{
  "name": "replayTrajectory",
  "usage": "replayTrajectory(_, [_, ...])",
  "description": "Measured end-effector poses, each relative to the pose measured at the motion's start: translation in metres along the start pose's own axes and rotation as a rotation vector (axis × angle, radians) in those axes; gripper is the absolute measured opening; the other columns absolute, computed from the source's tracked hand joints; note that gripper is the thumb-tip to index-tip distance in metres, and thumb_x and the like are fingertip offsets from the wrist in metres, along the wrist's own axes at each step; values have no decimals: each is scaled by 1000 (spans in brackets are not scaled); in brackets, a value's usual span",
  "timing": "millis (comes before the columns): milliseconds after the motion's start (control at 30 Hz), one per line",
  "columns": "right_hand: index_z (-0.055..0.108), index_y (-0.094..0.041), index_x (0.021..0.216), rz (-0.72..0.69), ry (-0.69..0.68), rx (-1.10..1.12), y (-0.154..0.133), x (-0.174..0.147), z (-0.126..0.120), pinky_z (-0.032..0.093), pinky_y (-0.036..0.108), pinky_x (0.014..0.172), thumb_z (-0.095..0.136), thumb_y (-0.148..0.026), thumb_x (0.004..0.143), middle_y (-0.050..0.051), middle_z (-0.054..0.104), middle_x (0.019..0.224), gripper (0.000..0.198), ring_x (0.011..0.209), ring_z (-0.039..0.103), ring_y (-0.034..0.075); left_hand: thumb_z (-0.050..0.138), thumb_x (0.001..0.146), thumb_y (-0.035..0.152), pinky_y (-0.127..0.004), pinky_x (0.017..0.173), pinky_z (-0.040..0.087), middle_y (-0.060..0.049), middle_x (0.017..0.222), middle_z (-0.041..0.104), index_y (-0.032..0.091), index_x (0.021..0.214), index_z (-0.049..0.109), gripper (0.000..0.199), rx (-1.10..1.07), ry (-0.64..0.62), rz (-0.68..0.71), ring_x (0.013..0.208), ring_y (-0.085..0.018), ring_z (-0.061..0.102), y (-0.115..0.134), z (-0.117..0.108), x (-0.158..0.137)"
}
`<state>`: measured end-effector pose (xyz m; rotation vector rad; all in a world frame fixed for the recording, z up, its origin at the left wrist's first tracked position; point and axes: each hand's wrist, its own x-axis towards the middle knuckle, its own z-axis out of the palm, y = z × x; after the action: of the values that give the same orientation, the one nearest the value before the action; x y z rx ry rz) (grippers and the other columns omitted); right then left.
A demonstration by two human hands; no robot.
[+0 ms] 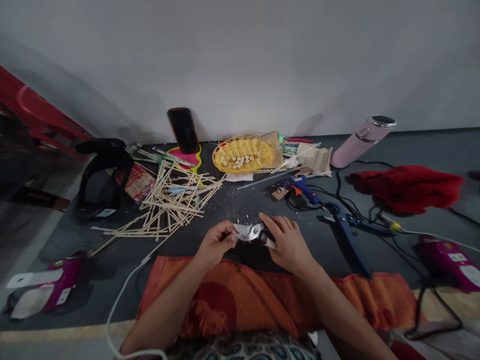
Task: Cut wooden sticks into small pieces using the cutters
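My right hand point(290, 245) is wrapped round the handles of a pair of pruning shears point(247, 231), whose silver blades point left. My left hand point(217, 244) is closed in a pinch at the blade tips; what its fingers hold, if anything, is too small to make out. Beyond the left hand lies a loose pile of thin wooden sticks point(168, 205). Small cut bits rest in a yellow woven basket point(221, 162) at the back of the table. Beneath my forearms an orange towel point(247, 295) is spread along the front edge.
On the right are a blue glue gun point(305, 190), a large blue cutter point(348, 235), a red cloth point(408, 187), dark cables and a pink flask point(362, 142). A phone point(183, 130) leans on the back wall. A black headset-like strap point(103, 175) stands left. Purple boxes point(63, 282) sit at both sides.
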<state>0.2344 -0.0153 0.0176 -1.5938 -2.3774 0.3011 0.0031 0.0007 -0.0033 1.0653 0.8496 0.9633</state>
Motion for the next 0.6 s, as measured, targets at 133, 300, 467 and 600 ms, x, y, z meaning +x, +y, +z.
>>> replayTrajectory(133, [34, -22, 142, -6, -25, 11, 0, 0, -1, 36, 37, 85, 53, -18, 79, 11, 54, 113, 67, 102, 47, 27, 66, 80, 33, -21, 58, 31, 3, 61, 49, 16, 71, 56, 23, 31, 15, -5, 58, -9, 42, 2, 1, 0])
replayTrajectory(300, [33, -22, 143, 0, -53, 11, -2, 0, -4, 35, 38, 86, 53, -13, 73, 11, 54, 113, 74, 102, 47, 26, 67, 79, 34, -21, 56, 30, 4, 59, 48, 16, 72, 55, 23, 17, 17, -33, 55, -9, 41, 1, 1, -1])
replayTrajectory(467, [33, -26, 143, -5, -72, 11, 1, -1, -2, 38, 34, 84, 51, -12, 76, 9, 55, 108, 71, 98, 50, 24, 66, 81, 35, -21, 54, 27, 4, 59, 46, 15, 70, 53, 27, 35, 2, -36, 55, -8, 38, 0, 0, -1])
replayTrajectory(600, [38, -27, 140, -4, -57, 18, 5, -3, 3, 40, 30, 78, 47, -12, 81, 6, 57, 99, 61, 84, 55, 20, 66, 81, 40, -21, 55, 28, 4, 58, 47, 15, 68, 52, 31, 40, 5, -43, 55, -9, 38, 2, 2, -1])
